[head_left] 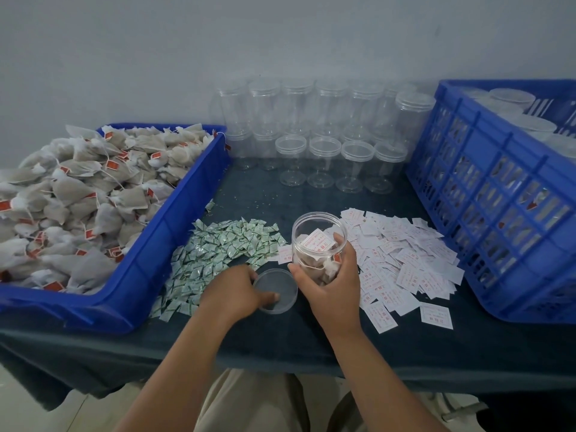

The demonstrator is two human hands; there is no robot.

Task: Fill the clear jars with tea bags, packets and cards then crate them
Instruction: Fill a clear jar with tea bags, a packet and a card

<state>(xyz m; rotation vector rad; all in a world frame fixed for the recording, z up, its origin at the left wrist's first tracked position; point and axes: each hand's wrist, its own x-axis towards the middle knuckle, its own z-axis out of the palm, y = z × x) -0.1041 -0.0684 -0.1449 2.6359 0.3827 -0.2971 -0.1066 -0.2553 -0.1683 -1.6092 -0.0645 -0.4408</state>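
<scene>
My right hand (333,282) grips a clear jar (316,241), tilted a little, with tea bags and a white card inside; its mouth is uncovered. My left hand (237,291) holds a clear round lid (276,291) flat on the dark table, thumb inside it, just left of the jar. A pile of green-white packets (218,254) lies behind the left hand. White cards (402,260) are spread to the right of the jar. Tea bags (78,194) fill a blue tray (174,232) at the left. A blue crate (486,194) stands at the right.
Several empty clear jars (324,132), some stacked and lidded, stand at the back centre against the wall. The blue crate holds lidded jars (511,99). The table's front edge (280,360) runs close to my lap.
</scene>
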